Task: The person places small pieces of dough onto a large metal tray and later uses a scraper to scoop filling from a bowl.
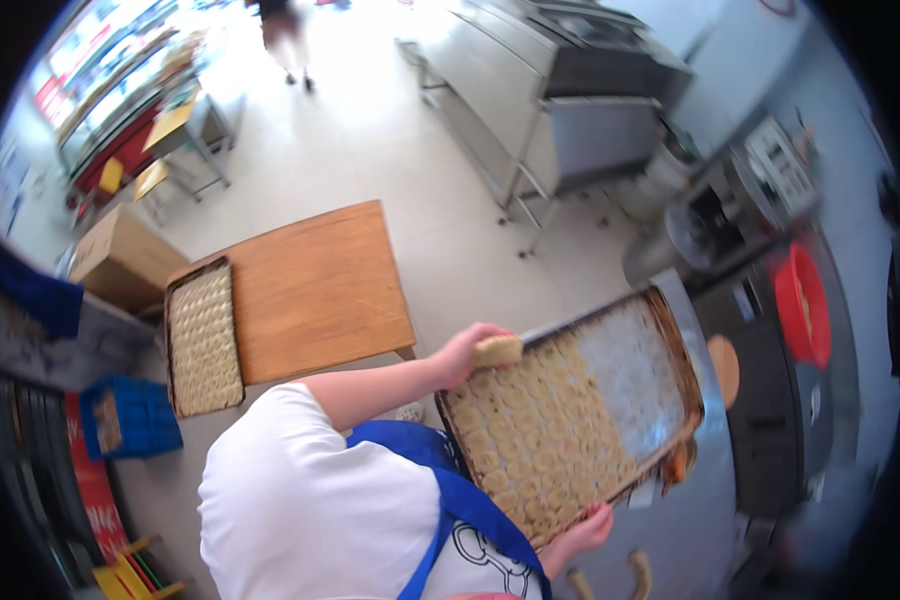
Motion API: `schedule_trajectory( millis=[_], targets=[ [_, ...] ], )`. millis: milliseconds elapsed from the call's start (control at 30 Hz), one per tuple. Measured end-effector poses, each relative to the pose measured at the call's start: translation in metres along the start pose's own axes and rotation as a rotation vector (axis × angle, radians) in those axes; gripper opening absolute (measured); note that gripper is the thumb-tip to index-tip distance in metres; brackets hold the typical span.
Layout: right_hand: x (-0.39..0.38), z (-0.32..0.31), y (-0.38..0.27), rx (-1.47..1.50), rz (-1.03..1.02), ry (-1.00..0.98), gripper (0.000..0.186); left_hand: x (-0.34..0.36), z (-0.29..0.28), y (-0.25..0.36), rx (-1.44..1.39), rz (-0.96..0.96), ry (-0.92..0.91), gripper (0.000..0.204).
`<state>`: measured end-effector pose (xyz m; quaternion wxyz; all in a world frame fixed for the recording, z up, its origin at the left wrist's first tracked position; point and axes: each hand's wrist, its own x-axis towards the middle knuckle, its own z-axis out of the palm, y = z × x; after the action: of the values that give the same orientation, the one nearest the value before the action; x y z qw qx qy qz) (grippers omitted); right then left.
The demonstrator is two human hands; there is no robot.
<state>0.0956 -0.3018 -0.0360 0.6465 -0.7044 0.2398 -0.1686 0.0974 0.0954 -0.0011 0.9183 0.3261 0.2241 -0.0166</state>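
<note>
A large dark-rimmed baking tray (642, 388) lies tilted across a steel worktop in front of me. Rows of small pale dough pieces (540, 430) cover its left part, while bare metal shows on the right. My left hand (462, 357) is closed around a tan, block-shaped piece (498, 351) at the tray's far left rim; whether it is dough or a pad I cannot tell. At the near rim, my right hand (588, 529) grips the tray, with its fingers partly hidden. Two dough strips (641, 574) lie on the worktop beyond that hand.
A wooden table (315, 290) at left bears another filled baking tray (202, 335). Beside it are a cardboard box (125, 255) and a blue crate (135, 415). At right sit a red basin (802, 305) and a round wooden board (723, 370). Steel equipment (600, 140) and a distant person (282, 40) are farther off.
</note>
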Motion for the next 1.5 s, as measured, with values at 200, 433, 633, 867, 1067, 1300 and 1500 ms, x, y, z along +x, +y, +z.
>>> schedule_trajectory(
  millis=[200, 433, 633, 867, 1067, 1300, 1500],
  targets=[
    [0.009, 0.01, -0.02, 0.012, 0.007, 0.104, 0.035, 0.007, -0.01, 0.008, -0.156, -0.121, 0.048, 0.051],
    [0.009, 0.007, -0.052, 0.205, 0.136, 0.092, 0.034, 0.01, -0.006, 0.027, -0.257, -0.165, 0.048, 0.049],
    [0.011, -0.005, -0.048, 0.192, 0.164, 0.08, 0.033, -0.002, 0.022, 0.06, -0.295, -0.224, 0.094, 0.051],
    [0.023, -0.018, -0.041, 0.175, 0.202, 0.103, 0.031, -0.031, 0.034, 0.06, -0.243, -0.299, 0.056, 0.057],
    [0.032, -0.032, -0.055, 0.186, 0.18, -0.006, 0.031, -0.064, 0.032, 0.04, -0.177, -0.19, 0.023, 0.058],
    [0.037, -0.052, -0.055, 0.183, 0.063, -0.064, 0.029, -0.088, 0.018, 0.01, -0.169, -0.243, 0.182, 0.052],
    [0.061, -0.069, -0.065, 0.186, 0.072, -0.093, 0.034, -0.131, 0.03, -0.039, -0.268, -0.184, 0.157, 0.056]
  ],
)
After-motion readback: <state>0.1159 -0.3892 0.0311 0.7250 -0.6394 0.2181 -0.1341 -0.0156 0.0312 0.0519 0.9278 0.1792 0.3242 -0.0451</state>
